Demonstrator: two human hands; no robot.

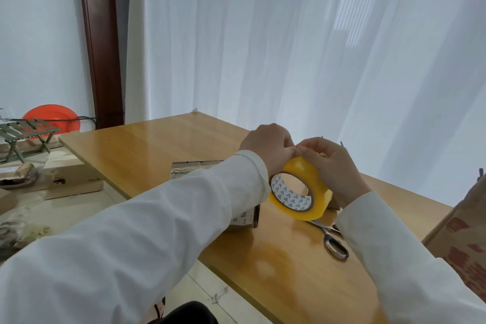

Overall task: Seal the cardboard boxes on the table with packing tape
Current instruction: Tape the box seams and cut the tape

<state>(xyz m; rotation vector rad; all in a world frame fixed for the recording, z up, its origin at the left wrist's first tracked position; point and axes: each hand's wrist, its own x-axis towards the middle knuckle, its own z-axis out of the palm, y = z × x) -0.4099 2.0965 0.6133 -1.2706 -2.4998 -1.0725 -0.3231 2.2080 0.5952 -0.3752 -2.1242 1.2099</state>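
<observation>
A roll of yellowish packing tape point(310, 181) is held up above the wooden table point(157, 150). My right hand point(334, 168) grips the roll from behind, fingers curled round its outer face. My left hand point(268, 147) pinches at the top of the roll, its fingertips meeting the right hand's. A small cardboard box point(184, 169) lies on the table under my left sleeve, mostly hidden; a printed label shows at its near corner point(246, 218).
Scissors point(334, 242) lie on the table below the roll, partly under my right sleeve. A large printed cardboard box point(462, 239) stands at the right edge. A white curtain hangs behind the table. On the floor at left are flat boxes point(71, 181), a folding stool point(26, 136) and an orange disc point(52, 117).
</observation>
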